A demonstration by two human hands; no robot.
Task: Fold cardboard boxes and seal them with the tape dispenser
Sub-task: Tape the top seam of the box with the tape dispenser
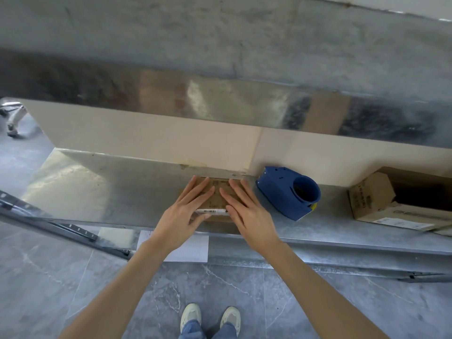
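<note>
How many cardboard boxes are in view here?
2: one small box under the left hand and right hand; one open box far right, past the tape dispenser. Others may be cropped.

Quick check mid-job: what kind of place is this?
Probably a packing station in a warehouse or stockroom: a bare metal shelf serves as the bench, a blue tape dispenser lies on it, and a small labelled cardboard box and an open carton sit alongside.

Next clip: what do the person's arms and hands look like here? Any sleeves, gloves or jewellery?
The left hand and right hand wear no gloves, and no ring, watch or bracelet shows. The left arm and right arm are bare to the frame edge, with no sleeve in sight.
</note>
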